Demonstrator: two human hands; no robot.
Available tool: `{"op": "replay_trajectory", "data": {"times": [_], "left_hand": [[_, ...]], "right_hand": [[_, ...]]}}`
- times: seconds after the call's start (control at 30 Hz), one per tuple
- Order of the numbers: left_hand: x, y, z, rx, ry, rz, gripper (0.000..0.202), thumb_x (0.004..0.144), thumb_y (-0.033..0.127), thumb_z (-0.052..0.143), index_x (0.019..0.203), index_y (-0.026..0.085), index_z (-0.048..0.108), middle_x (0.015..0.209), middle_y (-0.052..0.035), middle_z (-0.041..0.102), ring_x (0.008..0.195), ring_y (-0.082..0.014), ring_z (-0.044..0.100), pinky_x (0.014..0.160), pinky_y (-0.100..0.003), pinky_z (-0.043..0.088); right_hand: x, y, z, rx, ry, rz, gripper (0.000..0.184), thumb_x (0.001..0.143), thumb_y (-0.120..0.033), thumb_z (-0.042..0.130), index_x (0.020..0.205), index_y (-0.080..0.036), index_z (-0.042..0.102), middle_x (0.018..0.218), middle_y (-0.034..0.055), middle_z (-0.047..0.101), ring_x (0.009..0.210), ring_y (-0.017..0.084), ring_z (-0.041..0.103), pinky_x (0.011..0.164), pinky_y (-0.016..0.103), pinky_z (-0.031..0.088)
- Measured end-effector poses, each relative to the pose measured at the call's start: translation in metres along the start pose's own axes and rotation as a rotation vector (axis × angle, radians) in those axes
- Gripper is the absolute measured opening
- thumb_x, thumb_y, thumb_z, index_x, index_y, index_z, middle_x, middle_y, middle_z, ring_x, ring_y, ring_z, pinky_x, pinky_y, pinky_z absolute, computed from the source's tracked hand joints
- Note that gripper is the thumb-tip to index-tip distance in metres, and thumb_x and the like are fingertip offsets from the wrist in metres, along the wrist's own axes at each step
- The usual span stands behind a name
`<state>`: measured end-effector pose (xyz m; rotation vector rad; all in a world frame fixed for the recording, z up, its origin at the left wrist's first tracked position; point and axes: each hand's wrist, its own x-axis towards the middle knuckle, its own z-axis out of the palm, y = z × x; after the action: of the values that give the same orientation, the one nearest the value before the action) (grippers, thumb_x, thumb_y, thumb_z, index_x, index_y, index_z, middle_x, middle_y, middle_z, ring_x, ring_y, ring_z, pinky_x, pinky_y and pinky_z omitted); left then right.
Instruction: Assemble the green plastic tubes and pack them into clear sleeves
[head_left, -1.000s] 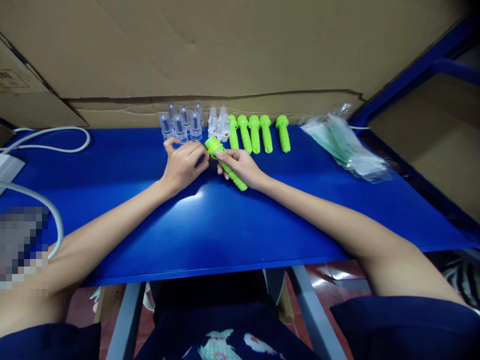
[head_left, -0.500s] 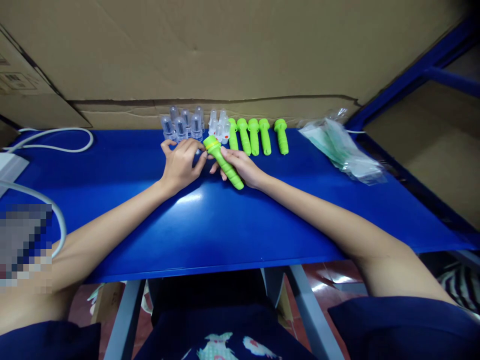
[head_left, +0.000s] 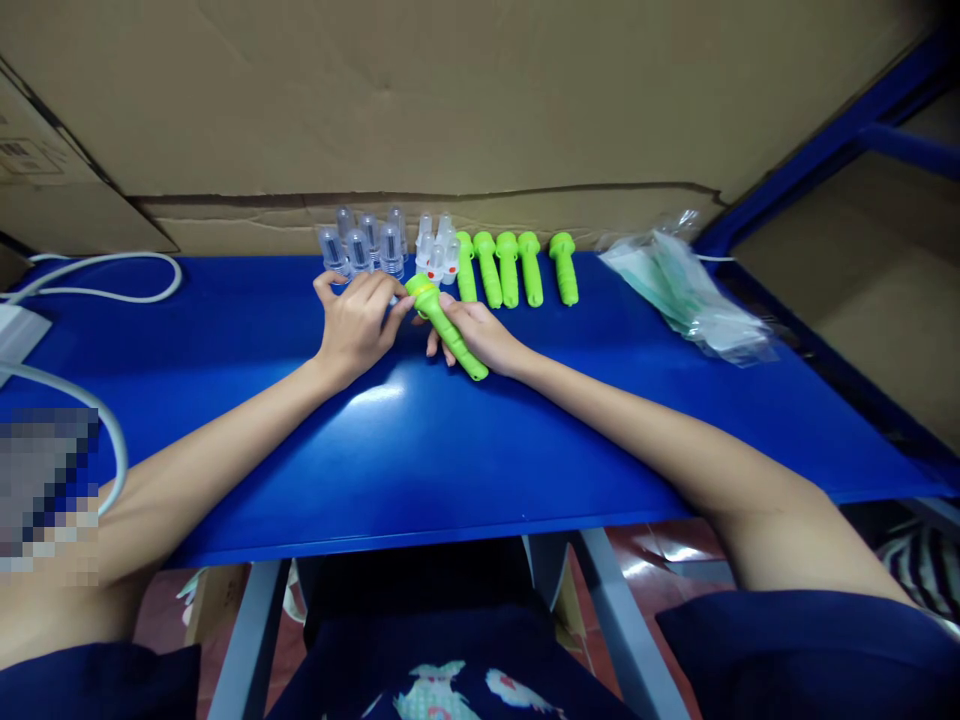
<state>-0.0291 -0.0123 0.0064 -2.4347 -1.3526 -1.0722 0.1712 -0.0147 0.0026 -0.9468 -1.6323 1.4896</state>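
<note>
A lime-green flashlight (head_left: 461, 342) with a yellow ring near its head lies slanted in my right hand (head_left: 487, 335), its tail toward me. My right thumb rests along the body, with fingers curled beneath. At the head end, the thumb and fingers of my left hand (head_left: 358, 322) are pinched together against the rim; whatever small part may be between them is hidden. Just behind stand several clear plastic capsules (head_left: 358, 250) and several smaller white-based clear pieces (head_left: 437, 255) with red dots. Several more green flashlights (head_left: 508, 272) lie in a row to their right.
A clear plastic bag (head_left: 697, 300) with green and white contents lies at the right of the blue table (head_left: 450, 460). A white cable (head_left: 112, 440) loops at the left near a white box (head_left: 19, 335). Cardboard (head_left: 420, 100) walls the back, and a blue metal frame (head_left: 817, 130) rises at the right.
Both hands stay at the flashlight almost unmoved. My left fingers have shifted slightly against its head, and the view has drifted a little.
</note>
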Motion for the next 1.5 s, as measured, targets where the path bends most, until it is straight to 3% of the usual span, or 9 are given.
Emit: {"op": "replay_trajectory", "data": {"times": [0.2,0.4,0.67,0.97,1.5], "left_hand": [[-0.001,0.004,0.001,-0.020,0.025,-0.023,0.031,0.105,0.042,0.040,0.102,0.024,0.065,0.106,-0.0057,0.075,0.102,-0.0261,0.068,0.104,-0.048,0.027],[0.000,0.010,-0.001,-0.158,0.052,-0.110,0.024,0.100,0.044,0.056,0.098,0.022,0.067,0.106,-0.0028,0.075,0.085,-0.0198,0.067,0.100,-0.042,0.029],[0.002,0.009,-0.001,-0.347,0.064,-0.067,0.021,0.093,0.039,0.069,0.103,0.021,0.071,0.104,-0.0041,0.076,0.088,-0.0196,0.069,0.095,-0.039,0.039],[0.005,0.000,0.004,-0.547,0.070,-0.028,0.018,0.090,0.032,0.070,0.100,0.017,0.071,0.101,-0.0060,0.075,0.078,-0.0140,0.066,0.083,-0.031,0.052],[0.004,0.001,0.000,-0.606,-0.020,-0.102,0.015,0.083,0.018,0.066,0.097,0.016,0.070,0.098,-0.0052,0.074,0.081,-0.0136,0.065,0.078,-0.028,0.051]], "right_hand": [[-0.002,0.000,0.002,-0.036,0.032,-0.015,0.055,0.098,-0.069,0.045,0.097,-0.017,0.064,0.065,0.0010,0.068,0.043,0.010,0.055,0.042,0.023,0.046],[-0.003,0.001,0.002,-0.071,0.049,-0.070,0.054,0.103,-0.064,0.039,0.102,-0.016,0.062,0.069,0.0006,0.068,0.043,0.009,0.055,0.043,0.021,0.046],[0.003,0.008,-0.003,0.015,-0.092,-0.084,0.052,0.095,-0.068,0.052,0.104,-0.017,0.052,0.087,0.0075,0.076,0.061,0.013,0.070,0.044,0.020,0.048],[0.002,0.008,-0.003,0.018,-0.102,-0.091,0.057,0.090,-0.073,0.056,0.100,-0.017,0.051,0.083,0.0070,0.076,0.060,0.013,0.070,0.042,0.019,0.046],[-0.002,0.005,-0.001,0.000,-0.068,-0.029,0.056,0.089,-0.073,0.057,0.097,-0.017,0.054,0.087,0.0086,0.077,0.056,0.012,0.068,0.049,0.022,0.054]]}}
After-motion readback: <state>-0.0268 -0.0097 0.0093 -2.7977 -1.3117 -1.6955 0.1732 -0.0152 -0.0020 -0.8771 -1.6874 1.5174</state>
